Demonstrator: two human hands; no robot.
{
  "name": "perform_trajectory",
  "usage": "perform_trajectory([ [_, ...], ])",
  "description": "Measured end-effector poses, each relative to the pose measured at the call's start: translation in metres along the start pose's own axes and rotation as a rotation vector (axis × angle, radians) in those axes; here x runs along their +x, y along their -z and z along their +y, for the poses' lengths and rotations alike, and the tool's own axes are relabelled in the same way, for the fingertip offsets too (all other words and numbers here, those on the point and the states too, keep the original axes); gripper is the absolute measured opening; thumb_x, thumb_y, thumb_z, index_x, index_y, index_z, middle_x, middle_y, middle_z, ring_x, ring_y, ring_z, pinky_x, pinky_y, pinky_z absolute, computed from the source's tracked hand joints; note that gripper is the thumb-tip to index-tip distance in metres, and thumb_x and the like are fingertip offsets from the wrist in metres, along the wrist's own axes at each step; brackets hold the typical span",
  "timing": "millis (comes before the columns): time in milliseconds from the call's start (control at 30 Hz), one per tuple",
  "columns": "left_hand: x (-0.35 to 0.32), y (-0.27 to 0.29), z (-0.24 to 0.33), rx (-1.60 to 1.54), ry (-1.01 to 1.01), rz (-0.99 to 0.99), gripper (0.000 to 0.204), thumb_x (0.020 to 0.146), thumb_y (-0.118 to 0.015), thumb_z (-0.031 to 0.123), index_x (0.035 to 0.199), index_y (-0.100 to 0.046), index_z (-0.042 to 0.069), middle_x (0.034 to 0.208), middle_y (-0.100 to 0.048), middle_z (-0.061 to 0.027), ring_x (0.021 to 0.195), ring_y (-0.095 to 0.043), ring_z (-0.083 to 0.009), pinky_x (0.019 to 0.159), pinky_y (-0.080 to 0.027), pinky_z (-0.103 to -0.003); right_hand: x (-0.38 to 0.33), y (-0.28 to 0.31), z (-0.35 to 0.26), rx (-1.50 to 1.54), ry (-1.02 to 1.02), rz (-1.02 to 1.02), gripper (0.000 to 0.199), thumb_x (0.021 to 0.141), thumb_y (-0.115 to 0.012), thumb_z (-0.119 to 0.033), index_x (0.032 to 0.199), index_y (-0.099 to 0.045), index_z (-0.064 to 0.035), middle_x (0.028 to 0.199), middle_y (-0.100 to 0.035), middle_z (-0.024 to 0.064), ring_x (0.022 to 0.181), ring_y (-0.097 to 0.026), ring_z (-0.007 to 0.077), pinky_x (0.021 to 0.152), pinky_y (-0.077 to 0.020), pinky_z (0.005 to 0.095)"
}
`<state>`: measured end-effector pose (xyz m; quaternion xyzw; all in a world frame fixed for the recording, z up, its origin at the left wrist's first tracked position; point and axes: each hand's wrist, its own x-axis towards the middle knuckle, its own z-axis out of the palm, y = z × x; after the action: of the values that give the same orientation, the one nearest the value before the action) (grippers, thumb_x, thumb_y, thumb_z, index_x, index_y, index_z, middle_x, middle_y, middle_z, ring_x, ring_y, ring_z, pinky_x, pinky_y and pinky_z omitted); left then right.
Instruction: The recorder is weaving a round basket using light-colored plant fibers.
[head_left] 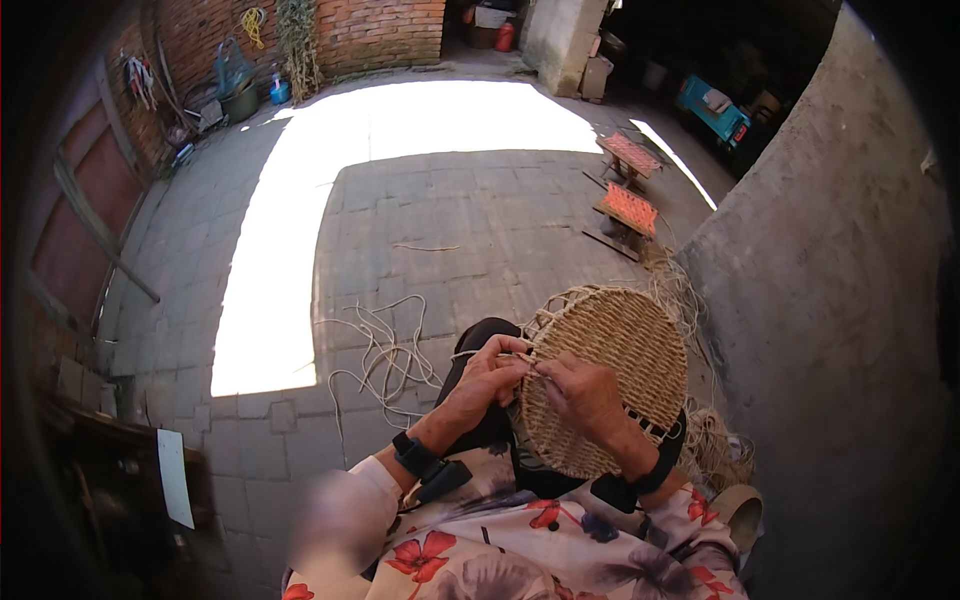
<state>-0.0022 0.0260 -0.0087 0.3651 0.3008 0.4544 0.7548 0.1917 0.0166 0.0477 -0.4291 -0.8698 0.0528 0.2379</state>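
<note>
A round panel woven from tan cord (620,370) rests tilted on my lap, with open loops along its upper left rim and dark gaps at its lower right. At its left edge, my left hand (492,372) pinches a strand of cord with thumb and fingers. Close beside it, my right hand (582,392) is closed in a pinch at the same rim, its fingertips on the cord. Loose pale cord (395,350) trails from near my left hand onto the paving in loops. The exact path of the strand between my fingertips is too small to make out.
Two low stools with orange-red woven seats (630,208) stand ahead to the right. Bundles of loose cord (712,445) lie by my right side, near a round container (737,512). A grey wall (830,270) rises at right. A blue vehicle (715,112) stands in the dark opening.
</note>
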Motion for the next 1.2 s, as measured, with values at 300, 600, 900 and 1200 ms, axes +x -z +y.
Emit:
perform_trajectory([
  [300,-0.003,-0.012,-0.011,0.211,-0.113,0.056,0.038,0.085,-0.065,0.001,0.118,-0.045,0.007,0.097,-0.055,-0.0040,0.069,-0.056,-0.0088,0.057,-0.049,-0.023,-0.001,0.010,-0.019,0.172,-0.251,0.060,0.009,0.083,-0.066,-0.007,0.090,-0.062,-0.0072,0.071,-0.060,0.0047,0.060,-0.061,0.0174,0.052,-0.0475,0.0321],
  [600,-0.020,0.011,-0.013,0.156,-0.336,0.444,0.029,0.085,-0.065,0.003,0.110,-0.051,0.008,0.085,-0.056,-0.0012,0.065,-0.052,-0.0065,0.057,-0.046,-0.021,-0.035,0.010,0.003,1.290,-0.715,0.146,0.012,0.100,-0.051,-0.011,0.111,-0.051,-0.0075,0.076,-0.055,-0.0014,0.057,-0.043,0.0029,0.051,-0.0335,0.0175],
  [900,-0.026,-0.019,-0.008,0.643,-0.489,0.460,0.016,0.085,-0.070,0.008,0.096,-0.058,0.005,0.071,-0.057,-0.0016,0.063,-0.053,-0.0103,0.061,-0.045,-0.027,-0.044,0.000,0.006,0.947,-0.635,0.172,0.013,0.099,-0.051,-0.011,0.111,-0.052,-0.0054,0.074,-0.056,-0.0019,0.058,-0.043,0.0021,0.051,-0.0338,0.0170],
  [1200,-0.017,-0.036,0.002,1.014,-0.651,0.206,0.016,0.081,-0.071,0.001,0.094,-0.064,0.002,0.090,-0.058,-0.0075,0.073,-0.061,-0.0197,0.067,-0.052,-0.031,-0.054,0.019,0.013,1.048,-0.847,0.167,0.013,0.103,-0.051,-0.020,0.101,-0.054,-0.0070,0.072,-0.058,-0.0019,0.054,-0.050,0.0025,0.050,-0.0414,0.0179],
])
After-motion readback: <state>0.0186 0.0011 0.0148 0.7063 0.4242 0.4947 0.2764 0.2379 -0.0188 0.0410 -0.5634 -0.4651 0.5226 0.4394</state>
